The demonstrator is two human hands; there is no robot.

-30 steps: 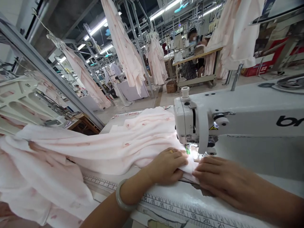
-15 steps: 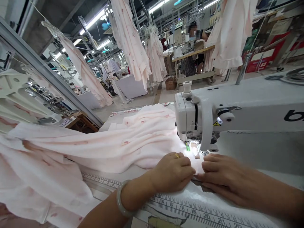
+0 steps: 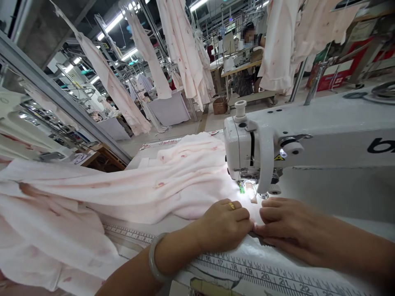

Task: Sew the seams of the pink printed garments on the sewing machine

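A pale pink printed garment (image 3: 132,193) lies across the sewing table and runs under the needle of a white sewing machine (image 3: 308,135). My left hand (image 3: 224,226), with a gold ring and a jade bangle at the wrist, rests curled on the cloth's edge just in front of the presser foot (image 3: 251,193). Its fingers are pressed together on the fabric. My right hand (image 3: 286,228) lies beside it on the right, fingers held together and pressing the same edge flat. The fingertips of both hands meet.
A printed ruler strip (image 3: 262,275) runs along the table's front edge. Pink garments (image 3: 182,45) hang from overhead rails. Behind, another person (image 3: 248,45) sits at a wooden work table (image 3: 240,68). A cardboard box (image 3: 219,107) stands on the floor.
Both hands have slid a little towards me along the cloth edge, and the view has shifted slightly. The fabric has barely moved.
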